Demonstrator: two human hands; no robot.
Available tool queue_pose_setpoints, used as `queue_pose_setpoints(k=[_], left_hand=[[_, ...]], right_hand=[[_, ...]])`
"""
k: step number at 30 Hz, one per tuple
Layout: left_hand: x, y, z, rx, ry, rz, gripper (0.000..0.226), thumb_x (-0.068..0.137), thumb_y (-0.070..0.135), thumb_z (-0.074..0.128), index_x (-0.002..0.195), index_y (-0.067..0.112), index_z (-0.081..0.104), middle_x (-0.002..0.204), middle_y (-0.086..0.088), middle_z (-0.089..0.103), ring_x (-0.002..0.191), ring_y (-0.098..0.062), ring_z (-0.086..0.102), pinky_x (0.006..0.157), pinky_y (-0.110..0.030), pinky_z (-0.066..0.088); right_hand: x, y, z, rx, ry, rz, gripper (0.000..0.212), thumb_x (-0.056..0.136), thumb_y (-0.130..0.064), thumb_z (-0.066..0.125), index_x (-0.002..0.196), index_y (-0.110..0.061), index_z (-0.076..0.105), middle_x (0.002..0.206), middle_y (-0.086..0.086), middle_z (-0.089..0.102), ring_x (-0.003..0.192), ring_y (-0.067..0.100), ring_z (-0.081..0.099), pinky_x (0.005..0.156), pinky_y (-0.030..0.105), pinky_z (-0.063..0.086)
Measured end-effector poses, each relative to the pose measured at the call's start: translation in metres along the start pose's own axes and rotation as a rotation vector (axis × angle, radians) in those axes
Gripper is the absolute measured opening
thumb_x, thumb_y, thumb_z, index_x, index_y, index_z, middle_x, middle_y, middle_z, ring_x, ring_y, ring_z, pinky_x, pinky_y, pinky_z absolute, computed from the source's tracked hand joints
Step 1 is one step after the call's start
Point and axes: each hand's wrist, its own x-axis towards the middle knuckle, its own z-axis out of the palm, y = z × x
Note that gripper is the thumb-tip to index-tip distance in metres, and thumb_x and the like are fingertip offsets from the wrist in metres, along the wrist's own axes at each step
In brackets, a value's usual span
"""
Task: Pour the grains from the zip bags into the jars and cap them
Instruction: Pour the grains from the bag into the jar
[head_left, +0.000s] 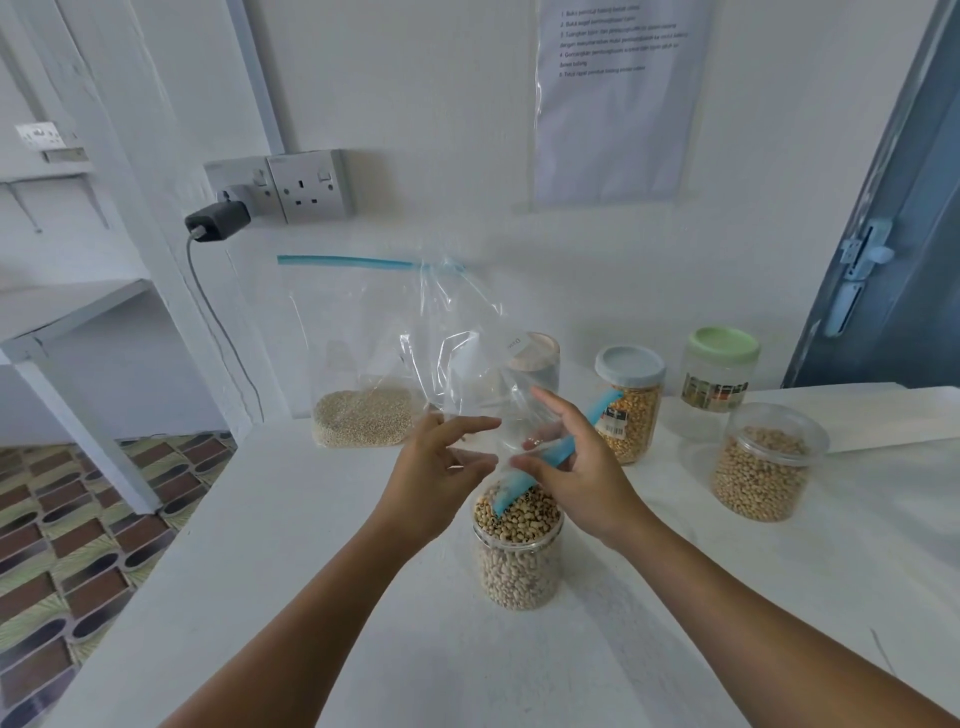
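1. Open jar of black-eyed peas (518, 551) stands on the white counter (322, 597), filled to the brim, no cap on it.
2. Emptied zip bag (467, 332) is held upside down directly above that jar; its blue zip strip (540, 462) runs diagonally, lower end dipping into the jar mouth, upper end rising to the right.
3. Right hand (576, 467): fingers pinched on the zip strip. Left hand (441, 462): fingers spread apart, touching the bag film at most; no firm grip visible.
4. Judgement: pour looks finished. Bag lifts up and away; right hand controls it.
5. Second zip bag (358, 364), small pale grains at the bottom, stands against the wall, behind and left.
6. A capped corn jar (628, 405) and another open bean jar (769, 462) sit to the right.
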Motion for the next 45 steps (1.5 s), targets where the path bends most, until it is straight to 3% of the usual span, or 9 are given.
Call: queue_pose_setpoints(k=[7, 11, 16, 20, 27, 34, 37, 41, 45], left_hand=[[-0.002, -0.004, 0.002, 0.038, 0.035, -0.011, 0.056, 0.087, 0.011, 0.083, 0.129, 0.044, 0.066, 0.118, -0.003, 0.056, 0.091, -0.016, 0.076, 0.092, -0.034, 0.061], [-0.005, 0.002, -0.004, -0.334, 0.064, -0.176, 0.075, 0.093, 0.013, 0.076, 0.152, 0.046, 0.043, 0.133, -0.006, 0.059, 0.106, -0.019, 0.075, 0.083, -0.025, 0.061], [0.007, 0.001, -0.016, -0.841, 0.117, -0.443, 0.084, 0.092, 0.011, 0.070, 0.158, 0.046, 0.033, 0.141, -0.022, 0.056, 0.106, -0.036, 0.075, 0.091, -0.045, 0.060], [0.014, 0.006, -0.020, -0.739, 0.099, -0.384, 0.069, 0.097, 0.005, 0.066, 0.154, 0.038, 0.045, 0.120, -0.015, 0.073, 0.104, -0.029, 0.075, 0.092, -0.038, 0.059], [0.014, 0.010, -0.021, -0.589, 0.232, -0.226, 0.060, 0.090, -0.006, 0.073, 0.139, 0.027, 0.060, 0.094, -0.012, 0.073, 0.105, -0.032, 0.072, 0.100, -0.043, 0.057], [0.010, 0.012, -0.017, -0.610, 0.099, -0.324, 0.089, 0.091, -0.001, 0.072, 0.159, 0.033, 0.024, 0.111, -0.024, 0.072, 0.105, -0.038, 0.075, 0.101, -0.054, 0.055], [0.014, 0.014, -0.022, -0.562, 0.178, -0.274, 0.099, 0.085, -0.005, 0.076, 0.161, 0.027, 0.020, 0.103, -0.022, 0.075, 0.101, -0.035, 0.076, 0.099, -0.049, 0.058], [0.015, 0.020, -0.019, -0.394, 0.288, -0.162, 0.083, 0.081, -0.006, 0.082, 0.145, 0.025, 0.039, 0.078, -0.006, 0.068, 0.084, -0.024, 0.075, 0.087, -0.032, 0.059], [0.015, 0.025, -0.014, -0.373, 0.329, -0.072, 0.068, 0.087, -0.004, 0.078, 0.135, 0.027, 0.042, 0.088, -0.011, 0.061, 0.086, -0.023, 0.073, 0.079, -0.024, 0.059]], right_hand=[[0.000, 0.002, 0.002, -0.009, -0.010, -0.012, 0.076, 0.090, -0.024, 0.080, 0.147, -0.057, 0.041, 0.121, -0.005, 0.064, 0.121, 0.012, 0.062, 0.104, 0.036, 0.056], [-0.001, 0.004, -0.003, 0.031, -0.019, -0.023, 0.075, 0.091, -0.019, 0.079, 0.145, -0.058, 0.043, 0.126, -0.004, 0.065, 0.119, 0.012, 0.065, 0.105, 0.039, 0.055], [-0.002, 0.002, -0.001, 0.021, -0.026, -0.041, 0.073, 0.092, -0.016, 0.077, 0.146, -0.054, 0.045, 0.133, -0.010, 0.064, 0.119, 0.009, 0.065, 0.104, 0.040, 0.056], [-0.001, 0.002, -0.003, 0.007, -0.028, -0.025, 0.073, 0.093, -0.014, 0.076, 0.147, -0.052, 0.045, 0.122, -0.010, 0.068, 0.117, 0.009, 0.066, 0.104, 0.041, 0.056], [-0.003, 0.000, -0.001, -0.008, -0.013, -0.021, 0.070, 0.094, -0.012, 0.074, 0.150, -0.043, 0.045, 0.096, -0.019, 0.066, 0.107, 0.007, 0.067, 0.105, 0.035, 0.055], [-0.003, 0.002, 0.003, 0.030, 0.024, -0.046, 0.070, 0.093, -0.008, 0.076, 0.147, -0.044, 0.049, 0.103, 0.000, 0.065, 0.104, 0.010, 0.069, 0.097, 0.027, 0.057], [-0.004, 0.003, 0.003, 0.026, 0.019, -0.038, 0.070, 0.093, -0.010, 0.075, 0.149, -0.043, 0.047, 0.102, 0.000, 0.065, 0.104, 0.008, 0.068, 0.098, 0.023, 0.055], [-0.003, 0.003, 0.003, 0.016, 0.017, -0.036, 0.069, 0.094, -0.016, 0.075, 0.149, -0.045, 0.045, 0.104, -0.011, 0.067, 0.108, 0.007, 0.067, 0.099, 0.026, 0.055], [-0.004, 0.001, 0.005, 0.048, 0.010, -0.034, 0.067, 0.095, -0.014, 0.074, 0.147, -0.046, 0.045, 0.108, -0.013, 0.070, 0.110, 0.009, 0.068, 0.102, 0.032, 0.056]])
